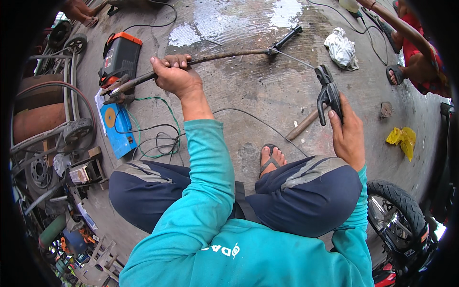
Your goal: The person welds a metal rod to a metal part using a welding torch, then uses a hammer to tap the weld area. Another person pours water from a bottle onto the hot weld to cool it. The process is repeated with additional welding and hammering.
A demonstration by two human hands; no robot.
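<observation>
Wheeled metal frame (71, 91), standing at far left.
Flat blue box (114, 139), with a tan disc (110, 117) on its face; on the concrete floor (239, 105).
Orange-and-black case (123, 55), just beyond the blue box.
Green cable (172, 112), looped on the floor beside the blue box.
Left hand (178, 79), closed round a long bar, thumb uppermost.
Long bar (224, 56), brown, gently bowed; reaches from above the blue box across to a dark crosspiece.
Sandalled foot (271, 161), the wearer's, between the knees.
Dark crosspiece (289, 39), straight, set slantwise at the bar's right end.
Thin rod (296, 59), gripped at one end by the electrode holder, its other end at the crosspiece; contact cannot be told.
Wooden handle (303, 126), lying partly behind the holder.
Electrode holder (330, 98), black, raised in the right hand.
White cloth (341, 48), crumpled on the floor.
Right hand (350, 136), wrapped about the holder's grip, fingers partly hidden.
Rusty plate (386, 110), small.
Motorcycle wheel (392, 208), lower right.
Yellow plastic (402, 141), crumpled.
</observation>
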